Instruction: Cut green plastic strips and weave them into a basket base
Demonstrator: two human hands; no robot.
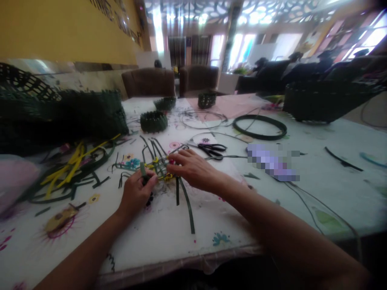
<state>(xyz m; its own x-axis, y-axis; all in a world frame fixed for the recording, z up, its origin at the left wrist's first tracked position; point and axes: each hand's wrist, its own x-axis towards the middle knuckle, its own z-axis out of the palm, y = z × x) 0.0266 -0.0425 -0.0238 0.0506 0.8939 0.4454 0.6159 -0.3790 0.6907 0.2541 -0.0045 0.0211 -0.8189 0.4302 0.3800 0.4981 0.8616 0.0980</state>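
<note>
A small woven piece of green and yellow strips (160,167) lies on the patterned tablecloth, its loose strip ends spreading outward. At its left edge my left hand (139,187) is closed, with a green strip pinched between thumb and fingers. My right hand (192,167) rests over the piece's right side, fingers bent down onto it; its fingertips are partly hidden, so what they grip is unclear. Two long green strips (188,205) hang toward me from under my right hand. Black-handled scissors (212,151) lie just beyond my right hand.
Yellow strips (68,167) and green ones are piled at left. Small green baskets (154,122), a green ring (259,127) and a large basket (323,100) stand farther back. A blurred purple item (270,163) with cords lies right. People sit in the background.
</note>
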